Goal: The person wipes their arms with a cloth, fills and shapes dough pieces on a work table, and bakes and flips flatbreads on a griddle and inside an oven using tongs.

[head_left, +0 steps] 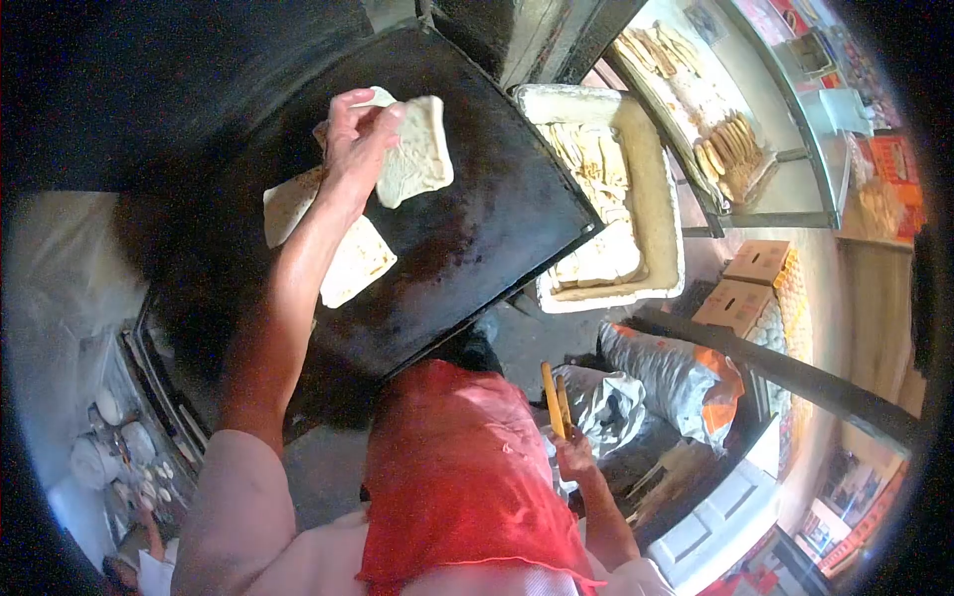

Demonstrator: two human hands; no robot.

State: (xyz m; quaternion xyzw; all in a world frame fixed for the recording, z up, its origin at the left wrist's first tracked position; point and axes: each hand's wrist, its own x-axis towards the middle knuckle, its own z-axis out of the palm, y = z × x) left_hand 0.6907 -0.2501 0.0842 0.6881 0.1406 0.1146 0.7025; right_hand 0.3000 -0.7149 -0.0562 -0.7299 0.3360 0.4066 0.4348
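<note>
Over the dark griddle (pixel 487 169), my left hand (pixel 360 139) is closed with thumb and fingers at the edge of a pale, square flatbread (pixel 417 159), which looks tilted up. Beneath my wrist and forearm lie more flatbreads, one lightly browned flatbread (pixel 360 260) to the right of the arm and another flatbread (pixel 288 207) to the left; the arm covers parts of them. Low beside the red apron (pixel 447 467), my right hand (pixel 574 455) grips a pair of light wooden tongs (pixel 556 399), which point upward away from the griddle.
A whitish rectangular tub (pixel 661 199) with stacked flatbreads stands against the griddle's right edge. Further right is a glass display case (pixel 785 189) holding breads. Sacks (pixel 676 382) and cardboard boxes (pixel 740 288) sit below. At lower left, another person's arm (pixel 152 534) is near pale dough pieces.
</note>
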